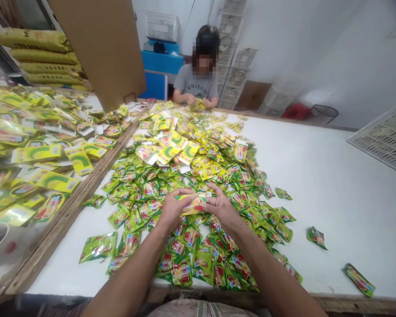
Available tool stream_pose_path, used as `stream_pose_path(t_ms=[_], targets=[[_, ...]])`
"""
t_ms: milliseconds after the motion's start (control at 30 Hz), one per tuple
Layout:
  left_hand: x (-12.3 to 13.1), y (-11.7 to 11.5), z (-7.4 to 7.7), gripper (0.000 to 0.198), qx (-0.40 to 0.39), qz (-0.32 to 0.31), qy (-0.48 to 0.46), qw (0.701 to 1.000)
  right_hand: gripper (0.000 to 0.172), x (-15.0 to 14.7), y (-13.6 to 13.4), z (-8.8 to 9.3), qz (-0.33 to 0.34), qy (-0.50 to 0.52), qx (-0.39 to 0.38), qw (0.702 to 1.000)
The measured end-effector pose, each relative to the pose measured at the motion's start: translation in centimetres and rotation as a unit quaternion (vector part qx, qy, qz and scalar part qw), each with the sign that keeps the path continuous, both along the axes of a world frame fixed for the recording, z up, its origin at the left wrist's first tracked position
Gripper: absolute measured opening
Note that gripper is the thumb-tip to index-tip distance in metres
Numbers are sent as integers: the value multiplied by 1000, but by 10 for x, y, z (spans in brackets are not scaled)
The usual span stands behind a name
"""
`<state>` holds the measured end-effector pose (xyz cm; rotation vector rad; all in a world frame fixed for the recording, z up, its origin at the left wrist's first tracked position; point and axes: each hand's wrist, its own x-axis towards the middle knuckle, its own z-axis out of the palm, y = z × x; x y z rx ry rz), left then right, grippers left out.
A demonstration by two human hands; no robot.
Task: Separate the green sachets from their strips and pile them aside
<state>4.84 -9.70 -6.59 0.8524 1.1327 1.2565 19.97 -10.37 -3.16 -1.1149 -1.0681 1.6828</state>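
Note:
My left hand (172, 208) and my right hand (221, 206) meet over a big heap of small green and yellow sachets (191, 176) on a white table (333, 198). Both hands are closed on one yellow-green packet (194, 203), held between them just above the heap. More sachets lie under my forearms near the table's front edge.
A person in a grey shirt (198, 83) sits at the far end, hands on sachets. A raised wooden-edged tray (36, 154) of larger packets fills the left. A cardboard sheet (105, 44) leans at the back left. Loose sachets (359, 279) lie at the right. White crates (383, 136) stand right.

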Motion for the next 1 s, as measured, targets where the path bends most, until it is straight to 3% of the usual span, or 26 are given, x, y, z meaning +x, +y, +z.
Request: stream_pose_path(t_ms=[133,233,333,533,667,733,833,933,1000], targets=[[6,-3,3,37,-21,-10,-72,997,71,-5,5,-9,7,-19,41,999],[8,-3,4,40,-38,4,-116,992,56,-6,7,-15,-97,-136,128,978],[8,-1,5,41,-51,19,-137,989,55,-6,8,-16,-163,-224,178,944],[9,-1,8,45,-74,39,-140,987,56,-11,13,-13,-72,-159,99,980],[6,-1,8,58,-75,34,-139,987,53,-14,18,-11,-31,-124,74,989],[2,0,7,64,-75,14,-115,990,55,-15,21,-11,-5,-91,69,993],[-8,3,11,57,-76,3,-30,997,53,-16,34,-8,47,-75,66,994],[-32,10,25,49,-71,46,30,996,37,-15,64,-1,14,-178,116,977],[-60,19,38,49,-55,109,89,988,33,-12,91,2,-50,-307,202,929]])
